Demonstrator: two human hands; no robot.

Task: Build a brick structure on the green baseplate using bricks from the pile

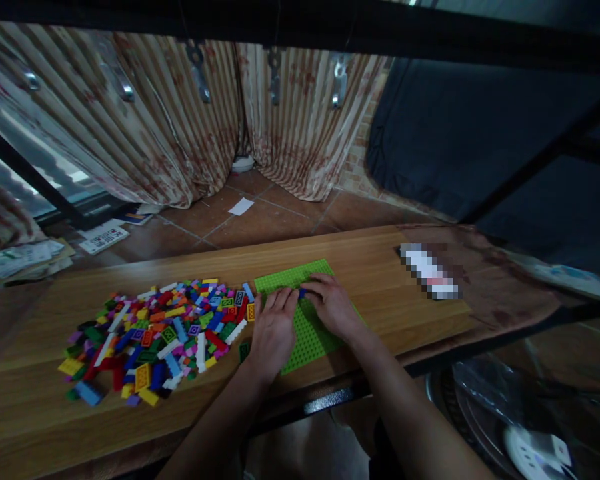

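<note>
A green studded baseplate (313,339) lies on the wooden bench in front of me, with both hands over its upper half. My right hand (333,307) reaches in from the right, its bent fingers closed on a small dark blue brick (303,293) at the plate. Most of that brick is hidden by the fingertips. From the left, my left hand (275,327) rests over the plate's left edge, fingers laid out side by side and tips close to the blue brick. Left of it spreads a heap of mixed coloured bricks (173,333).
The wooden bench top (367,267) carries everything, with a brown cloth (510,287) at its right end. A pixelated, phone-shaped object (429,271) lies on the right. Papers (104,238) lie on the floor beyond. A dark metal bar (300,23) with hooks crosses overhead.
</note>
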